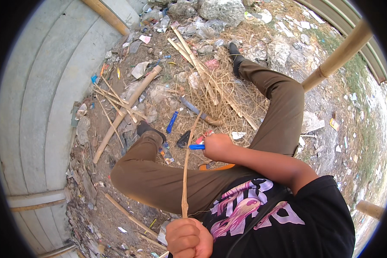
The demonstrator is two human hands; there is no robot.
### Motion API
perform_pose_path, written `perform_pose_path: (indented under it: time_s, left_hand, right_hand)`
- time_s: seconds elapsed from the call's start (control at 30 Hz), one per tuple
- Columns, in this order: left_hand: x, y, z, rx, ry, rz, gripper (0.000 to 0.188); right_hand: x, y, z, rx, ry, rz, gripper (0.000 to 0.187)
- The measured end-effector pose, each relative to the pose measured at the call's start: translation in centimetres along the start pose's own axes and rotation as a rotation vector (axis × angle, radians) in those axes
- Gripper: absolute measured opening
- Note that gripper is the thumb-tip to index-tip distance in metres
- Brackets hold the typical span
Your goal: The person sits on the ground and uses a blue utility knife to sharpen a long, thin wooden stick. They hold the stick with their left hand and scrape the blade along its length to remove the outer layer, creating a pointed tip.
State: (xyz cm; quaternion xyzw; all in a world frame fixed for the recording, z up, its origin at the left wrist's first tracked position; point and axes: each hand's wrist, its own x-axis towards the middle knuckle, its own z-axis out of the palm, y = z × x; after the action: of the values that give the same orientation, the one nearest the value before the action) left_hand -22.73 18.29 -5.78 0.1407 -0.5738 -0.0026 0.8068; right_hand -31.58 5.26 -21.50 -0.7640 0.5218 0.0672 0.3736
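Note:
My left hand (pixel 188 238), at the lower edge, is closed in a fist around the thick end of a thin bamboo strip (pixel 185 180). The strip stands lengthwise in front of me, its thin tip pointing away. My right hand (pixel 219 147) is closed around a blue-handled tool (pixel 196 147) that looks like a cutter knife. The tool's end meets the strip's right side partway up; its blade is not distinguishable. Just beyond lie a curved-handled knife (pixel 200 111), a second blue object (pixel 172 122) and a black object (pixel 183 139) on the ground.
My bent legs (pixel 273 92) frame the work spot. A bamboo pole (pixel 129 112) with several split strips lies left, near a grey wall (pixel 43 99). Straw shavings (pixel 223 90) and long slats pile ahead. An upright bamboo post (pixel 337 56) stands right. Litter and rocks (pixel 223 12) surround this.

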Motion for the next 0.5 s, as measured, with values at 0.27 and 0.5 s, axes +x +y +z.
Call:
perform_pose_path:
  time_s: [0.27,0.5]
  left_hand:
    - [-0.2,0.4,0.0,0.026,0.065,-0.012,0.060]
    - [-0.4,0.2,-0.3,0.074,0.164,-0.008,0.058]
  right_hand:
    - [3.4,2.7,1.7,-0.032,0.040,0.106,0.035]
    - [4.5,2.5,2.0,-0.065,0.084,0.080,0.038]
